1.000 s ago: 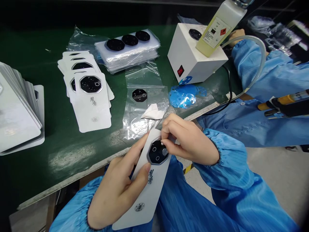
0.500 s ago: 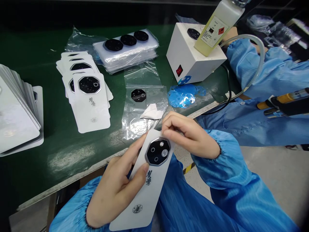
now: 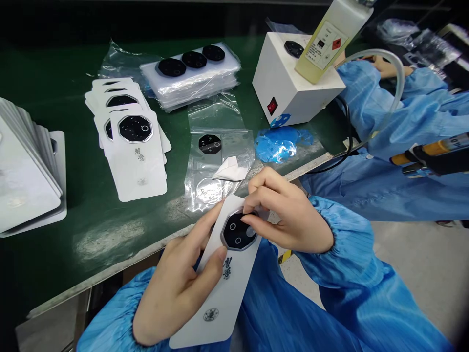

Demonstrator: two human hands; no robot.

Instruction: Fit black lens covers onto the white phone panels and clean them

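1. The left hand (image 3: 179, 281) has its grip closed around one long edge of a white panel (image 3: 222, 300), which slants at the near edge of the bench (image 3: 78, 156).
2. The right hand (image 3: 284, 212) has its grip drawn into a near pinch over the black octagonal plate (image 3: 233, 235) at the panel's upper end; I cannot tell whether anything is between the fingertips.
3. Beyond the hands, a folded white scrap (image 3: 230, 169) lies on a clear bag (image 3: 238, 139), near blue film pieces (image 3: 276, 146).
4. Fanned panels (image 3: 141, 168) lie leftward, a thicker stack (image 3: 25, 171) farther left.
5. A bottle (image 3: 322, 51) stands on a white box (image 3: 280, 80).
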